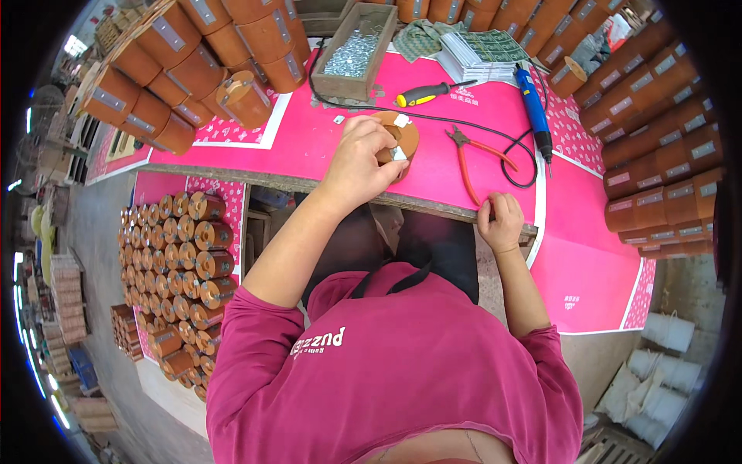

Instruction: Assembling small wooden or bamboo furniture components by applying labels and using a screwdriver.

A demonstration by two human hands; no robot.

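My left hand (pixel 359 161) curls over a round brown wooden piece (pixel 408 133) with a hollow middle, standing on the pink-covered table. Its fingers reach inside the rim and the thumb lies along the near side. Two small shiny metal plates show on the piece: one plate (pixel 401 120) on the far rim, another plate (pixel 398 153) by my thumb. At the table's front edge is my right hand (pixel 501 222), fingers curled together; whatever they may hold is hidden. Just beyond it lie red-handled pliers (pixel 466 174), jaws pointing away.
Behind the wooden piece lie a yellow-and-black screwdriver (pixel 425 94) and a wooden box (pixel 352 87) of small metal parts. A blue corded electric screwdriver (pixel 533 112) lies at right; its black cable crosses the table. Brown wooden cylinders (pixel 166 69) are stacked around, with more cylinders (pixel 185 255) lower left.
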